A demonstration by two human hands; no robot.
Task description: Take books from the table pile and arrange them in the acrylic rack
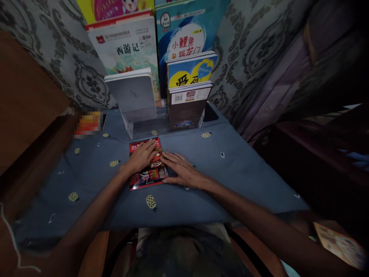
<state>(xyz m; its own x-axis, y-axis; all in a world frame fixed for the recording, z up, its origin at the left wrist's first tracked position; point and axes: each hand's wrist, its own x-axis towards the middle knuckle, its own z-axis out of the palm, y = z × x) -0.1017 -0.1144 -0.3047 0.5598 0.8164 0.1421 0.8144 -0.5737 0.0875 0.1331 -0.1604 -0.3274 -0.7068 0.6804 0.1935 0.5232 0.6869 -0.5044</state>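
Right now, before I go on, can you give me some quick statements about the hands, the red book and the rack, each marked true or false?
1. The left hand lies on the red book. True.
2. The right hand is up at the rack. False: it is at the right edge of the red book.
3. The red book lies open. False: it is closed.
4. The rack stands beyond the red book, with books in it. True.
5. The tablecloth is plain. False: it has a pineapple print.
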